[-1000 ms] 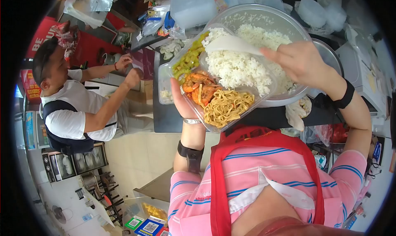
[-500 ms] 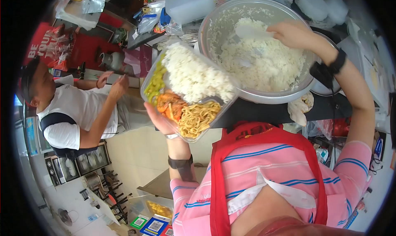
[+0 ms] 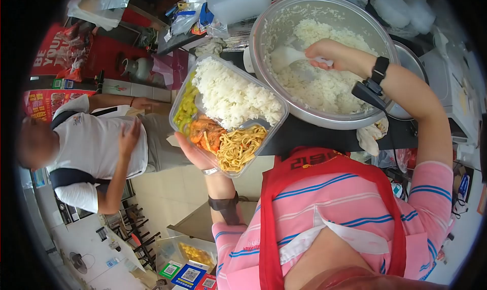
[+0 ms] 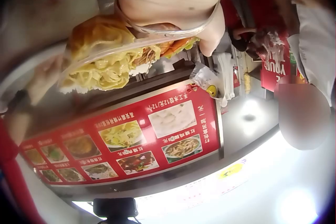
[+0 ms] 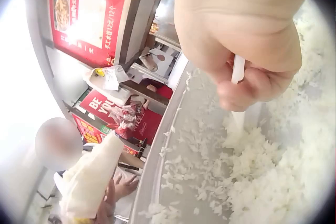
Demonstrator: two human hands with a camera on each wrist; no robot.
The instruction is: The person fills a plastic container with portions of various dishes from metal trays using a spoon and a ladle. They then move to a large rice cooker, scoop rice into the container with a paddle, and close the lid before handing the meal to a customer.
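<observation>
My left hand [image 3: 195, 152] carries a clear compartment food container [image 3: 175, 115] from underneath, its thumb straight along the outer edge and the other fingers hidden below. In the container are white rice [image 3: 238, 94], green vegetables [image 3: 186, 105], reddish-orange prawns [image 3: 207, 132] and noodles [image 3: 242, 147]. My right hand [image 3: 332, 54] grips the handle of a white rice paddle [image 3: 285, 57] inside a large metal pot [image 3: 383, 31]. Loose rice [image 3: 340, 94] covers much of the pot's bottom. In the right wrist view, the fingers curl round the paddle's handle [image 5: 238, 69], low over the rice.
Across the counter stands a person [image 3: 101, 143] in a white shirt. Clear plastic tubs [image 3: 238, 3] lie behind the pot, and a cloth [image 3: 373, 135] is by its front. A second metal vessel [image 3: 408, 61] stands at the pot's right. QR code signs [image 3: 190, 275] sit at lower left.
The paddle went from over the container's rice back into the pot, then leftward along its inside. The container moved left, away from the pot. The other person's arms have lowered.
</observation>
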